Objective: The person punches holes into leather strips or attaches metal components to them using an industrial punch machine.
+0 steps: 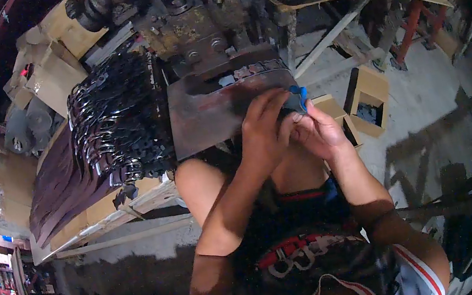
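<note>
Handling a small blue piece (pixel 305 97) with both hands at once, out by the right edge of the brown metal plate (pixel 200 122) as seen from above (cannot tell whether over the plate or just clear of it). Judged from the pose, busy with a close two-handed step, done with the fingertips rather than with the machine (pixel 196 31) beyond. Calling next, in all likelihood, for a steady pinch on one side of the piece and easy fingers on the other, without knocking against the plate.

Closed down to a narrow pinch, to all appearances, with the right hand (pixel 323 134): thumb against the lower end of the blue piece, fingers curled in underneath. Half bent with the left hand (pixel 262 124), fingers stretched across to the near side of the same piece and seemingly touching it; cannot tell whether gripping or only steadying, with the contact partly hidden.

Heaped to the left of the plate, along the desk (pixel 98 225), a thick row of dark pieces (pixel 124 123) with shiny loops among them. Standing on the floor (pixel 413 129) to the right, past the hands, an open cardboard box (pixel 379 83) with dark scraps inside.
</note>
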A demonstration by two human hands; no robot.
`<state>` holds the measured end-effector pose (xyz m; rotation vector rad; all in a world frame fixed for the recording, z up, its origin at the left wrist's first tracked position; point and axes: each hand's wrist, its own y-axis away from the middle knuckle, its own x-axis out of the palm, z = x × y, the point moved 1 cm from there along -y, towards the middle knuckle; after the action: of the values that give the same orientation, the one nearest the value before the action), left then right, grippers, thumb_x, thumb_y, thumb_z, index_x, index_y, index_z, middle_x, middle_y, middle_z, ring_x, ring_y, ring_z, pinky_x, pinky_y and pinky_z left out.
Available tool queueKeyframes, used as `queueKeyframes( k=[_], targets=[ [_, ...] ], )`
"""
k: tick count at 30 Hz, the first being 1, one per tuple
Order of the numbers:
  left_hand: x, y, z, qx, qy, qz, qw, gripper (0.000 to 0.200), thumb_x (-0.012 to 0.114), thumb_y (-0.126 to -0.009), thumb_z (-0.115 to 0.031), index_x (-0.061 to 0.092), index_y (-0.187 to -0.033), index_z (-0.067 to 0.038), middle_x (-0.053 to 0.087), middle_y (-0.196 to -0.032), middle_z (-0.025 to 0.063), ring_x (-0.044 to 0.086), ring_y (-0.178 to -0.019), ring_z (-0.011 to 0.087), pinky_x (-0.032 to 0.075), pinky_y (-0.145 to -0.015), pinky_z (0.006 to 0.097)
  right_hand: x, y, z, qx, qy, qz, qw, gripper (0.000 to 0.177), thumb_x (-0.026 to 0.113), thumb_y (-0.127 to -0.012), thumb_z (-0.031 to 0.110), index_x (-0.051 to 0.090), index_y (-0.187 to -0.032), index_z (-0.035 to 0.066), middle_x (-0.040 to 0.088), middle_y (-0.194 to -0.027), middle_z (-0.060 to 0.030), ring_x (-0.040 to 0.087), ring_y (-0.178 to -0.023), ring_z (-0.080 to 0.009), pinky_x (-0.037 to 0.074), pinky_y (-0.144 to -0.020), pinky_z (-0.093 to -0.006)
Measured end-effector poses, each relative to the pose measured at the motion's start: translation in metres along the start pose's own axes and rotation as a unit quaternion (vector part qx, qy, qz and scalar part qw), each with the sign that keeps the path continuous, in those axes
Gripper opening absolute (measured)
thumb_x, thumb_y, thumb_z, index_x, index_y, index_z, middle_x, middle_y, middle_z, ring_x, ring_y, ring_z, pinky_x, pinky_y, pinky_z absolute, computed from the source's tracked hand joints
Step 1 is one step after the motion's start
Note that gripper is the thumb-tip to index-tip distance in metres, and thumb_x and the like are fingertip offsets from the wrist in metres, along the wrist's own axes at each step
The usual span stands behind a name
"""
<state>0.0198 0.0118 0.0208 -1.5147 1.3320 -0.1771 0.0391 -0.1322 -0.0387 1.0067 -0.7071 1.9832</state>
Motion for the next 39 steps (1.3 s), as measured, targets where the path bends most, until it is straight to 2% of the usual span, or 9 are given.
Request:
queueKeyframes(
  k=[16,19,21,23,25,29,33,36,39],
  targets=[
    [0.014,0.014,0.01,-0.06,0.037,-0.013,0.997,0.036,0.068,-0.078,-0.014,0.06,-0.111,-0.005,0.061,-0.112,0.0156,0.058,-0.103,0.0326,0.047,-0.09,0.039,-0.025,0.006,-0.016,0.004,0.005,-0.1,0.995,0.053,0.055,-0.089,0.043,0.047,-0.128,0.008,0.054,-0.122,-0.0102,0.048,-0.115,-0.0247,0.034,-0.101,-0.0403],
    [0.001,0.015,0.025,-0.094,0.029,-0.05,0.994,0.035,0.067,-0.078,-0.012,0.06,-0.112,-0.005,0.063,-0.109,0.0145,0.061,-0.099,0.0286,0.047,-0.088,0.0366,-0.023,0.004,-0.014,0.005,0.005,-0.126,0.992,0.048,0.06,-0.089,0.035,0.049,-0.126,0.006,0.056,-0.12,-0.0103,0.053,-0.109,-0.0241,0.039,-0.097,-0.038],
    [-0.021,0.013,0.062,-0.15,0.038,-0.093,0.984,0.033,0.066,-0.079,-0.01,0.061,-0.111,-0.004,0.064,-0.105,0.0145,0.062,-0.095,0.0258,0.048,-0.085,0.0348,-0.015,-0.008,0.001,-0.058,0.154,-0.088,0.982,0.044,0.063,-0.087,0.024,0.051,-0.124,0.003,0.059,-0.117,-0.0099,0.056,-0.105,-0.0219,0.042,-0.094,-0.0345],
    [-0.065,0.007,0.105,-0.216,-0.049,-0.176,0.959,0.026,0.062,-0.082,-0.008,0.061,-0.107,-0.001,0.065,-0.097,0.0159,0.063,-0.088,0.0253,0.048,-0.077,0.0342,-0.018,-0.031,0.012,-0.148,0.345,-0.101,0.921,0.044,0.068,-0.081,0.005,0.053,-0.122,-0.002,0.063,-0.11,-0.009,0.06,-0.098,-0.0171,0.047,-0.088,-0.0292],
    [-0.088,0.0,0.162,-0.255,-0.176,-0.197,0.93,0.027,0.063,-0.081,-0.013,0.06,-0.104,0.002,0.062,-0.088,0.017,0.061,-0.083,0.0334,0.048,-0.076,0.0397,-0.002,-0.06,0.024,-0.168,0.525,-0.102,0.828,0.049,0.071,-0.078,0.007,0.051,-0.122,-0.004,0.064,-0.105,-0.0098,0.06,-0.094,-0.016,0.048,-0.083,-0.03],
    [-0.09,-0.023,0.229,-0.331,-0.163,-0.086,0.925,0.036,0.067,-0.079,-0.021,0.061,-0.109,-0.002,0.066,-0.093,0.0186,0.062,-0.092,0.0335,0.047,-0.082,0.0408,-0.015,-0.134,0.028,-0.218,0.725,-0.023,0.653,0.053,0.076,-0.071,0.014,0.056,-0.118,-0.002,0.065,-0.091,-0.0125,0.061,-0.079,-0.0186,0.049,-0.075,-0.0314],
    [-0.075,-0.036,0.25,-0.34,-0.131,-0.016,0.931,0.036,0.072,-0.074,-0.02,0.064,-0.104,-0.003,0.067,-0.09,0.0176,0.063,-0.089,0.0335,0.048,-0.082,0.0407,-0.046,-0.173,0.027,-0.22,0.71,-0.084,0.664,0.055,0.079,-0.066,0.017,0.058,-0.115,-0.001,0.064,-0.085,-0.0132,0.058,-0.072,-0.0196,0.048,-0.072,-0.0313],
    [-0.057,-0.045,0.235,-0.347,-0.104,-0.018,0.932,0.023,0.065,-0.08,-0.016,0.066,-0.1,-0.004,0.067,-0.095,0.018,0.066,-0.091,0.03,0.05,-0.079,0.0367,-0.029,-0.169,0.031,-0.215,0.719,-0.11,0.652,0.055,0.079,-0.067,0.017,0.058,-0.115,-0.002,0.065,-0.088,-0.014,0.061,-0.077,-0.0195,0.049,-0.074,-0.0316],
    [-0.04,-0.046,0.234,-0.325,-0.127,-0.054,0.935,0.023,0.055,-0.078,-0.007,0.066,-0.097,-0.003,0.066,-0.093,0.0206,0.065,-0.091,0.0335,0.05,-0.078,0.0373,-0.014,-0.178,0.028,-0.203,0.735,-0.048,0.645,0.054,0.078,-0.068,0.016,0.057,-0.115,-0.002,0.066,-0.097,-0.0157,0.064,-0.087,-0.0199,0.05,-0.079,-0.0317]
  ],
)
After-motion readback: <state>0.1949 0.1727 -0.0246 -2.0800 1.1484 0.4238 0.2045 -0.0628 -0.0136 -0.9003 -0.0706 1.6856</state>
